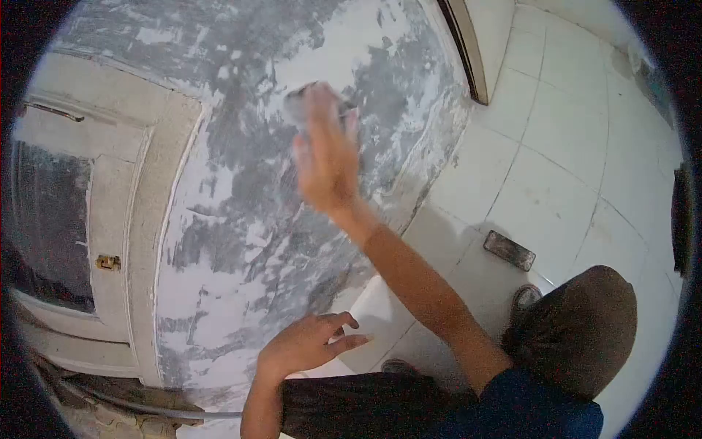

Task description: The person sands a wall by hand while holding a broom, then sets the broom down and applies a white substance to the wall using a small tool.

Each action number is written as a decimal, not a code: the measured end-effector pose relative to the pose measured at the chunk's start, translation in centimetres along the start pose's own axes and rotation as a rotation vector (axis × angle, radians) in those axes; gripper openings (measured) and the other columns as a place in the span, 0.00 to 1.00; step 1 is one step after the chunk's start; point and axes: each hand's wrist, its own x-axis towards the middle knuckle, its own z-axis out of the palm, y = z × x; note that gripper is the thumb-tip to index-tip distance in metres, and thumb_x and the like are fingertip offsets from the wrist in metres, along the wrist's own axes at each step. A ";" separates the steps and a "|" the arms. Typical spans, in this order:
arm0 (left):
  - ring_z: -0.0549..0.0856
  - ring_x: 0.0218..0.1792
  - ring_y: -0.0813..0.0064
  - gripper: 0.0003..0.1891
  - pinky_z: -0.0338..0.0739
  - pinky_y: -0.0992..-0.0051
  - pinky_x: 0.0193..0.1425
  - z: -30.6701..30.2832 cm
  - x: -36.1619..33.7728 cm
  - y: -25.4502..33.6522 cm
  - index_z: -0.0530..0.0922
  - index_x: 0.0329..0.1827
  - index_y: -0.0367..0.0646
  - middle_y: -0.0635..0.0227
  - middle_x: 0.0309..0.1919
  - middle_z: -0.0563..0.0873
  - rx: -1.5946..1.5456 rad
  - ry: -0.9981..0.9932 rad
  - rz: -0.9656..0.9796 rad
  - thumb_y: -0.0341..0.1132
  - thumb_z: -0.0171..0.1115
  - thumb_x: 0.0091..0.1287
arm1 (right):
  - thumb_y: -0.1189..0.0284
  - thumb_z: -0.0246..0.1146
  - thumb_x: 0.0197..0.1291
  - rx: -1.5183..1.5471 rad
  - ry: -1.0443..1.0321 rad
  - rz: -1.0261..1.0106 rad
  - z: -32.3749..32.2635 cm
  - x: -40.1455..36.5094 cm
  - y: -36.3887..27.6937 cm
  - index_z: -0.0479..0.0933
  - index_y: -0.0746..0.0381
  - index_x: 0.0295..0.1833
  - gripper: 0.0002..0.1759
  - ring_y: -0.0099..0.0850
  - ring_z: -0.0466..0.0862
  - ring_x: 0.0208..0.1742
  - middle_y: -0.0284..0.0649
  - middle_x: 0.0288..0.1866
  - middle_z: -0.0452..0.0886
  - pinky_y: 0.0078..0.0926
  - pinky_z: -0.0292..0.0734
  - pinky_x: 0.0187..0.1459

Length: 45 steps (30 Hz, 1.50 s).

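My right hand (327, 164) is pressed to the wall, smeared by motion at the fingers. Under its fingertips is a flat dark-grey piece (295, 104), which looks like sandpaper; most of it is hidden by the hand. The wall (248, 212) has a grey surface with uneven white patches of filler. Lower down, my left hand (307, 342) hangs loosely in front of the wall, above my leg. Its fingers are apart and slightly bent, with nothing in them.
On the white tiled floor (556, 168) lies a worn, dusty rectangular block (510, 251) near my foot. My bent knee (585, 322) rises at the lower right. A cream door (117, 175) with a brass latch stands left, and a grey pipe (175, 414) runs at lower left.
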 end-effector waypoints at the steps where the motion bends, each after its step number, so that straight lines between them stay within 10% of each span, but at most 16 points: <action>1: 0.91 0.47 0.51 0.27 0.84 0.57 0.55 0.2 -0.1 -0.2 0.83 0.62 0.41 0.49 0.46 0.92 0.001 0.010 0.006 0.57 0.62 0.79 | 0.66 0.57 0.73 0.000 0.001 -0.011 0.0 -0.2 -0.2 0.50 0.69 0.88 0.43 0.60 0.52 0.89 0.62 0.89 0.51 0.69 0.39 0.84; 45: 0.92 0.46 0.47 0.30 0.84 0.56 0.53 -0.4 1.7 -1.2 0.83 0.61 0.41 0.47 0.43 0.92 -0.005 0.060 0.019 0.62 0.59 0.79 | 0.61 0.55 0.78 -0.014 -0.001 0.205 0.4 0.0 0.4 0.47 0.67 0.89 0.43 0.57 0.46 0.91 0.59 0.91 0.46 0.69 0.34 0.84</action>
